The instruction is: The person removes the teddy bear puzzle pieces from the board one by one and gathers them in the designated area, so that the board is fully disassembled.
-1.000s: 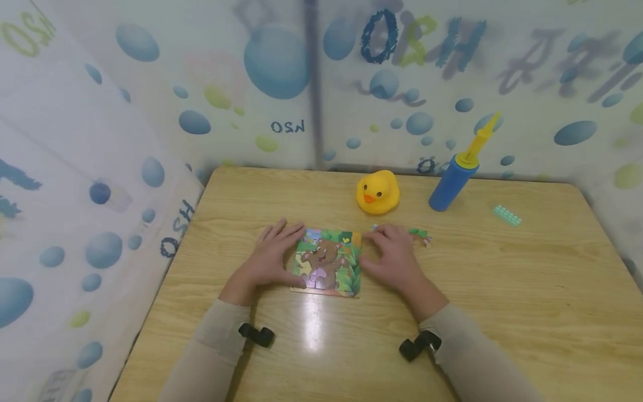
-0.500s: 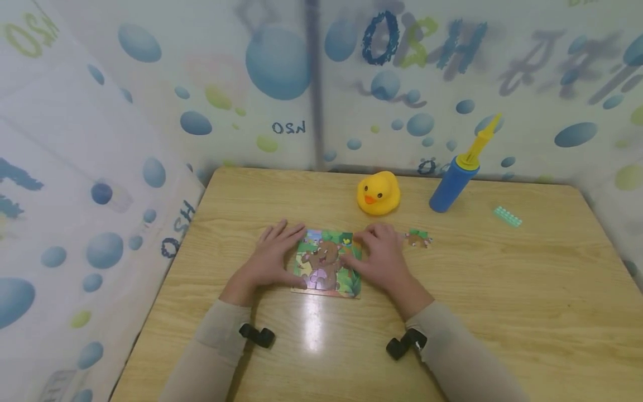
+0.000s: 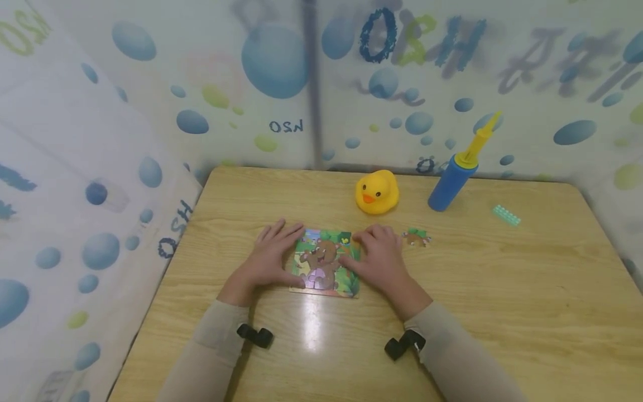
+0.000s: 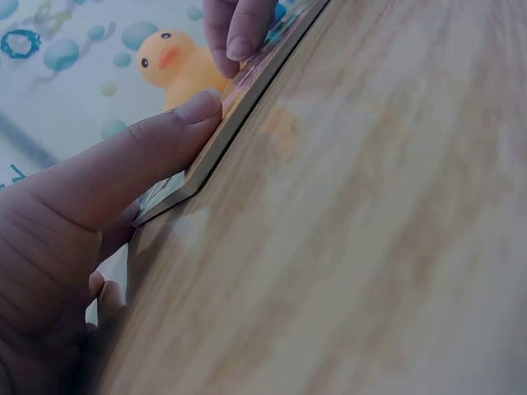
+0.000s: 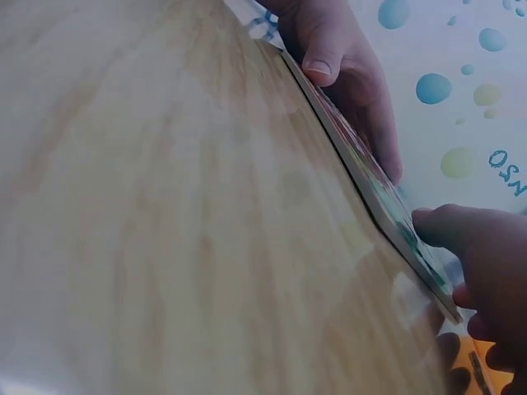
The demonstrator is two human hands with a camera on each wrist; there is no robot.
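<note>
A square jigsaw puzzle (image 3: 324, 262) with a brown bear picture lies on the wooden table, its thin board edge showing in both wrist views. My left hand (image 3: 263, 265) holds its left side, thumb at the near left corner and fingers spread along the edge toward the far corner. In the left wrist view that thumb (image 4: 156, 148) lies over the near edge. On the other side, my right hand (image 3: 380, 257) grips the right edge, its thumb (image 5: 449, 224) on the picture face and its fingers outside the edge. The far right corner is hidden under this hand.
Loose brown and green puzzle pieces (image 3: 417, 237) lie just right of my right hand. Behind are a yellow rubber duck (image 3: 377, 192) and a blue hand pump (image 3: 452, 181) with a yellow top. A mint studded toy brick (image 3: 506, 215) lies farther right. Patterned walls border the table (image 3: 502, 296).
My right hand has moved left from beside the puzzle, so its thumb now lies over the picture, uncovering more of the loose pieces. The left hand keeps its place.
</note>
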